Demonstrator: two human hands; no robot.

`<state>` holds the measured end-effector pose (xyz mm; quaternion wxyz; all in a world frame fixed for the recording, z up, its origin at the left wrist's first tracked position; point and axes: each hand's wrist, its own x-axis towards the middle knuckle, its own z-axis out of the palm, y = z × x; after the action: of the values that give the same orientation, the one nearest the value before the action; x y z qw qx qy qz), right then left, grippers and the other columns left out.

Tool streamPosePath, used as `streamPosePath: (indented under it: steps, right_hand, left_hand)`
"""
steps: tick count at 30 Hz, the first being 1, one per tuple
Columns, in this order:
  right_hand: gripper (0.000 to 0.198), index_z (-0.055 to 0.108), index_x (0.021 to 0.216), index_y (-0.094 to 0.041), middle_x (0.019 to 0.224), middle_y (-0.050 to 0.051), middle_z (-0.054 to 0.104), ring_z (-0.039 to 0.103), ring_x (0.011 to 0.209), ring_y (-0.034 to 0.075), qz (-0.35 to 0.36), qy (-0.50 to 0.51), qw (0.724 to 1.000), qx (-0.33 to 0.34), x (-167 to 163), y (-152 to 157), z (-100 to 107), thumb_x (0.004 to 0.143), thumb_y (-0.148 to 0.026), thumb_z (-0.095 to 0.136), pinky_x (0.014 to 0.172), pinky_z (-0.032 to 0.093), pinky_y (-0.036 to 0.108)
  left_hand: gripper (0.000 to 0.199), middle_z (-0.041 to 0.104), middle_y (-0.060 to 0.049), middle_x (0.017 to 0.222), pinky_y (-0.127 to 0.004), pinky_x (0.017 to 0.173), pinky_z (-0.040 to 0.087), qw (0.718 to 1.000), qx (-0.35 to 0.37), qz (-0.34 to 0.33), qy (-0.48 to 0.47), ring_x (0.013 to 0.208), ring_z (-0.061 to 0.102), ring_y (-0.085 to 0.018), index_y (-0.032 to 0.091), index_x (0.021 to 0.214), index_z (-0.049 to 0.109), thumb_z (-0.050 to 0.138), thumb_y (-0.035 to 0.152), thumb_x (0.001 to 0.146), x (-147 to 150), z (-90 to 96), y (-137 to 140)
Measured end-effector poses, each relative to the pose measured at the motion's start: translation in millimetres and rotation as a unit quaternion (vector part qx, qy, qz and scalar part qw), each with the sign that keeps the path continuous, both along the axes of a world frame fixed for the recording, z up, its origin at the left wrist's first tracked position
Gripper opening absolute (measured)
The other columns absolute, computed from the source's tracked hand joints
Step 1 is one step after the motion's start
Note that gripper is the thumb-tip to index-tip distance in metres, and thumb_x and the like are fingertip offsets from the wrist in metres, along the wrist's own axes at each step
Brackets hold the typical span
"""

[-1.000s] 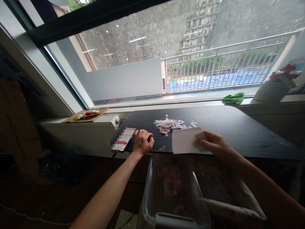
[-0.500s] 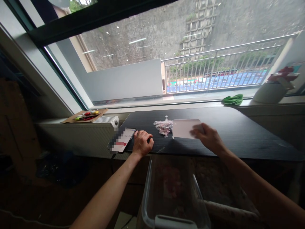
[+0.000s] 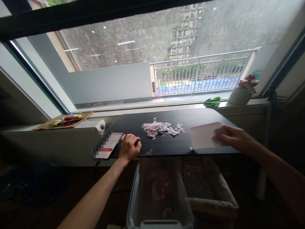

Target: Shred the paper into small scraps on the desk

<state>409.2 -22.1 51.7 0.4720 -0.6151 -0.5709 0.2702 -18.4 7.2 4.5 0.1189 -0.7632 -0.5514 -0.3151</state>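
My right hand (image 3: pixel 228 135) grips the right edge of a thin, stiff white sheet (image 3: pixel 203 135), tilted up over the right part of the black table (image 3: pixel 176 116). Its fingers are smeared by motion. A small white scrap lies at the sheet's lower left corner. To the left, apart from the sheet, is a loose pile of white and pinkish paper scraps (image 3: pixel 158 128). My left hand (image 3: pixel 130 146) rests at the table's front edge with fingers curled and what is under them hidden. Right beside it lies a phone (image 3: pixel 111 144) with a lit, partly pixelated screen.
A clear plastic bin (image 3: pixel 133 194) holding pinkish scraps stands below the table's front edge, beside a stained fabric-covered frame (image 3: pixel 214 203). A radiator (image 3: pixel 91 124) bears cardboard with colourful items (image 3: pixel 68 118). A green cloth (image 3: pixel 213 101) and a white container (image 3: pixel 240 95) stand by the window.
My right hand and the white sheet have moved right, away from the pile, which now spreads out to the right. My left hand stays beside the phone. The view has turned right.
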Motion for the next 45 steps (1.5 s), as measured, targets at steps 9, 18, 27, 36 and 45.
streamPosePath:
  steps: [9,18,27,36,45]
  right_hand:
    - [0.011,0.069,0.066,-0.018,0.061,0.001,0.071,0.063,0.051,0.015,0.002,0.125,0.984,-0.127,-6.4,17.1,-1.8,0.055,-0.017,0.072,0.046,0.047,0.023]
    - [0.012,0.071,0.066,-0.018,0.062,0.001,0.073,0.065,0.056,0.016,0.043,0.139,0.977,-0.158,-3.9,13.7,-9.8,0.054,-0.02,0.073,0.052,0.051,0.025]
    - [0.015,0.072,0.066,-0.017,0.063,0.001,0.073,0.064,0.055,0.014,0.062,0.184,0.964,-0.182,-7.7,5.9,-4.3,0.052,-0.018,0.076,0.052,0.049,0.022]
    - [0.023,0.072,0.073,-0.018,0.07,0.004,0.075,0.067,0.058,0.017,0.064,0.147,0.973,-0.164,0.4,-6.1,10.6,0.051,-0.022,0.08,0.054,0.052,0.025]
    - [0.033,0.065,0.08,-0.021,0.076,0.005,0.074,0.069,0.071,0.022,0.079,0.098,0.991,0.051,-86.5,32.6,-4.0,0.06,-0.044,0.077,0.069,0.055,0.035]
  left_hand:
    - [0.02,0.069,-0.005,0.083,-0.05,0.1,0.034,1.0,0.023,-0.012,0.002,0.095,0.06,-0.027,0.024,0.079,0.066,0.047,0.03,0.08,-5.8,-3.6,4.7]
    - [0.02,0.069,-0.006,0.083,-0.051,0.1,0.034,1.0,0.02,-0.021,0.007,0.096,0.06,-0.028,0.023,0.08,0.065,0.047,0.031,0.08,-6.2,-3.1,4.8]
    - [0.02,0.069,-0.006,0.085,-0.05,0.1,0.035,1.0,0.025,-0.015,0.01,0.096,0.06,-0.028,0.023,0.079,0.066,0.048,0.032,0.079,-6.0,-2.0,4.0]
    - [0.021,0.069,-0.006,0.084,-0.051,0.1,0.034,0.999,0.029,-0.021,0.004,0.096,0.059,-0.027,0.022,0.08,0.066,0.047,0.032,0.08,-7.2,-5.4,6.5]
    - [0.016,0.066,-0.005,0.084,-0.056,0.107,0.027,0.999,0.012,-0.013,0.039,0.098,0.057,-0.026,0.022,0.083,0.066,0.05,0.022,0.081,1.2,-1.1,-2.3]
